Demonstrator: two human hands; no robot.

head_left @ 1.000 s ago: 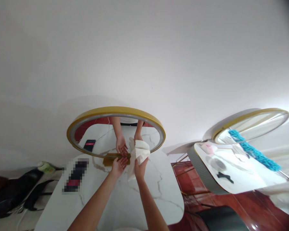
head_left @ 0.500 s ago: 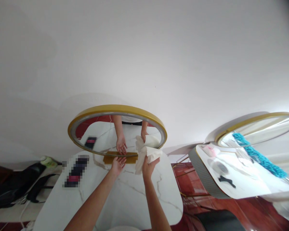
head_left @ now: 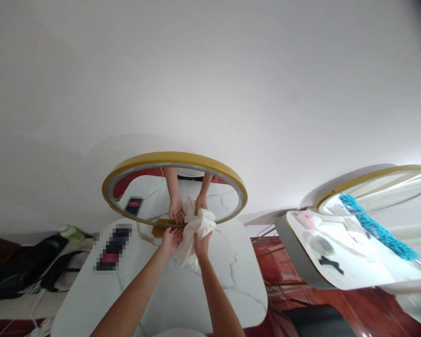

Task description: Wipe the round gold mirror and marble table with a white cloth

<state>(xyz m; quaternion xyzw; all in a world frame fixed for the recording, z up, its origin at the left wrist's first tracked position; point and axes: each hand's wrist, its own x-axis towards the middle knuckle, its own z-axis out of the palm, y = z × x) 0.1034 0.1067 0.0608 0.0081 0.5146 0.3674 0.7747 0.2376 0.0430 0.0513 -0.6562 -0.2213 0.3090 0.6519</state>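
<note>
A round gold-framed mirror (head_left: 177,157) stands on a gold base (head_left: 158,231) at the back of the white marbled table (head_left: 161,290). My right hand (head_left: 201,243) grips a crumpled white cloth (head_left: 189,241) against the mirror's lower rim. The cloth's loose end hangs over the tabletop and hides part of the base. Just left of it, my left hand (head_left: 171,241) is palm up with fingers stretched out, by the bottom of the rim and the base. Both hands and the cloth are reflected in the glass.
A pixelated dark item (head_left: 114,247) lies on the table's left. To the right, a second white table (head_left: 358,276) bears a pink-and-white packet (head_left: 308,219), a black item (head_left: 331,264) and a blue fluffy duster (head_left: 379,229). A black bag (head_left: 28,264) sits at far left; a dark chair (head_left: 317,320) stands lower right.
My right hand has moved left along the mirror's lower rim with the white cloth, close to my left hand. The left hand has stayed almost in place.
</note>
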